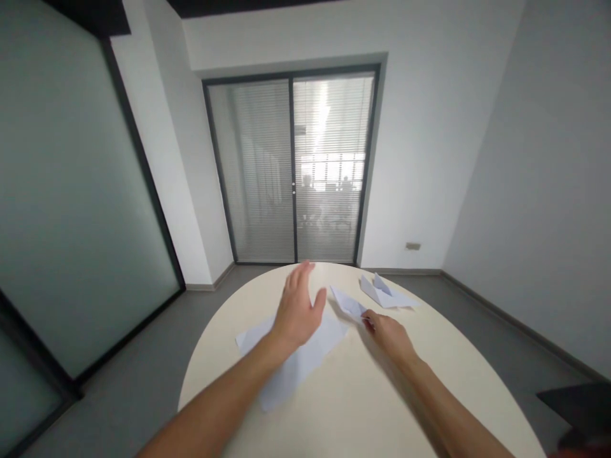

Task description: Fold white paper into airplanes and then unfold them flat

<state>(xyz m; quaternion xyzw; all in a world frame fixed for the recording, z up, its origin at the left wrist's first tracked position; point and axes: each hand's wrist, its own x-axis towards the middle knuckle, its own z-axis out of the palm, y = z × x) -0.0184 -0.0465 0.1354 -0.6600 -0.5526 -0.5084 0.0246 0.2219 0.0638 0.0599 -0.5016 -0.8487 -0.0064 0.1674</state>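
My right hand (389, 334) is closed on one end of a folded piece of white paper (347, 304), pinched between thumb and fingers. Its other end points away to the left, toward my left hand. My left hand (298, 306) is raised with the thumb apart from the fingers, and nothing shows in it. Beneath that hand and wrist a white paper sheet (305, 359) lies on the table, partly hidden by the forearm. Farther back on the right rests a folded paper shape (386, 295) with upright points, apart from both hands.
A pale round table (367, 401) carries the papers, its curved edge running around the far side. Beyond it stand glass doors (291, 172) with blinds. A dark object (580, 407) sits at the lower right, beyond the table edge.
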